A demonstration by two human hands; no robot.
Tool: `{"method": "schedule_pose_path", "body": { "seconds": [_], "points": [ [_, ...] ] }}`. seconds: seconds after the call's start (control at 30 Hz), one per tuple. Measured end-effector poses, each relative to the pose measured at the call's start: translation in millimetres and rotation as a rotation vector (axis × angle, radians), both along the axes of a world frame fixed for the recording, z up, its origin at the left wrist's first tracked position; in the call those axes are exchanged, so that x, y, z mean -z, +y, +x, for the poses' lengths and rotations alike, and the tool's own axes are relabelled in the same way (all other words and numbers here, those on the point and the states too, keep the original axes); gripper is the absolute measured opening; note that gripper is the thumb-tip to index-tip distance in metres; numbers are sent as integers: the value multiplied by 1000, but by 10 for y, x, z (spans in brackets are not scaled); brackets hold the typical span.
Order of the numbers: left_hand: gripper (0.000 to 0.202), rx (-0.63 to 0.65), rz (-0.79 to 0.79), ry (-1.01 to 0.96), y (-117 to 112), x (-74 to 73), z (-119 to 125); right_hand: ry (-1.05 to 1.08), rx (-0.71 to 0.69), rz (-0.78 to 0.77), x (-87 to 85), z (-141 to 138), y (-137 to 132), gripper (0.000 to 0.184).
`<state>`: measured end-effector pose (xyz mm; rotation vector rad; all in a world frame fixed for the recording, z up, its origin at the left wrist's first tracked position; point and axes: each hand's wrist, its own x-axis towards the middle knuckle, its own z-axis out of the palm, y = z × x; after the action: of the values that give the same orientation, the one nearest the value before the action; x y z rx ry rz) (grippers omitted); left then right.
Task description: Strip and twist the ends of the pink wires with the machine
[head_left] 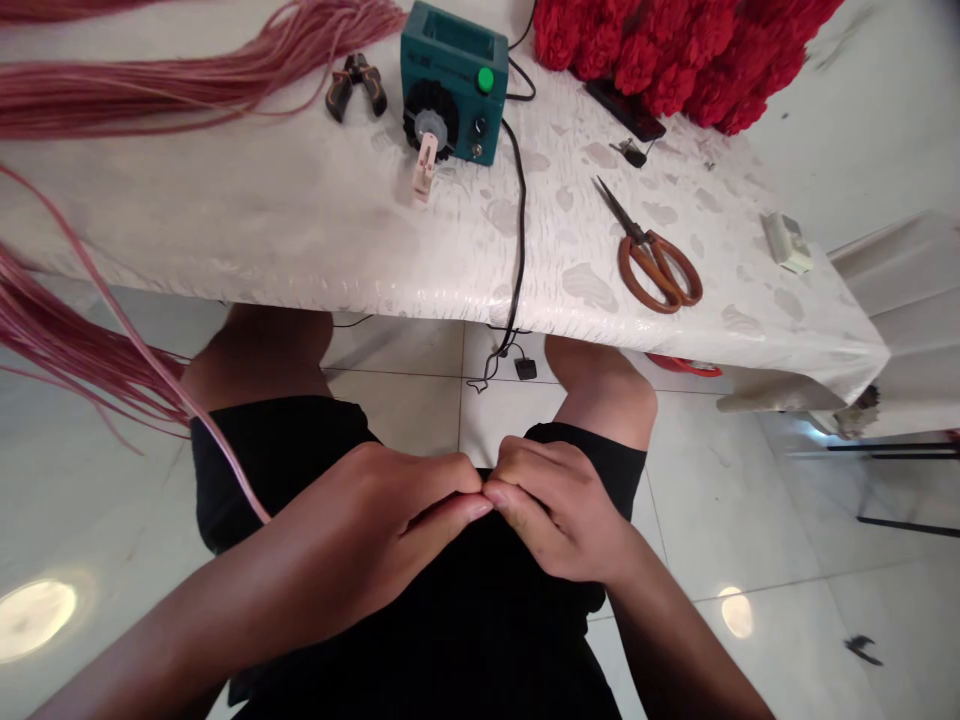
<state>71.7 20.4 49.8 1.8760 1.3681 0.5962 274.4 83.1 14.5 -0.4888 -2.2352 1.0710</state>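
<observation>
Pink strand bundles (82, 350) beside a white-topped table (225, 200)

White patterned plastic covers the table, whose front edge crosses just above the person's two bare knees (255, 355). A mass of red ruffled flowers (660, 50) is heaped along the far side, cut off by the top of the view. There are two pink strand bundles, one lying across the table's upper left and one hanging below the edge, both cut off at the left. One thin pink strand (225, 450) slants from the lower bundle down to the right and disappears behind the left hand (337, 535). The left hand and the right hand (559, 510) are both closed and curled, their fingertips pinched together over black shorts (247, 480). Whatever they pinch is hidden. On the table lie one teal box with a green button (450, 85), one pair of black-handled pliers (356, 85), and one pair of orange-handled scissors (652, 260).
</observation>
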Motion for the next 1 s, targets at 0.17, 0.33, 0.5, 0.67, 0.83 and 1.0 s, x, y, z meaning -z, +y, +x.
{"method": "schedule_pose_path", "body": {
  "seconds": [0.17,0.33,0.5,0.67,0.83,1.0],
  "points": [
    [33,88,-56,49,-5,51,-36,32,-7,-23,-25,29,4,21],
    [31,107,-102,46,-16,60,-44,1,-10,-19,-9,34,13,20],
    [27,90,27,37,-32,127,-23,-28,-7,-59,1,48,34,19],
    [22,106,230,78,-40,119,-6,-21,13,-254,-58,109,82,21],
    [20,105,297,118,-2,110,22,-61,56,-410,-118,154,40,33],
    [20,104,284,156,23,138,49,-136,28,-503,-121,86,-19,35]
  ]
}}
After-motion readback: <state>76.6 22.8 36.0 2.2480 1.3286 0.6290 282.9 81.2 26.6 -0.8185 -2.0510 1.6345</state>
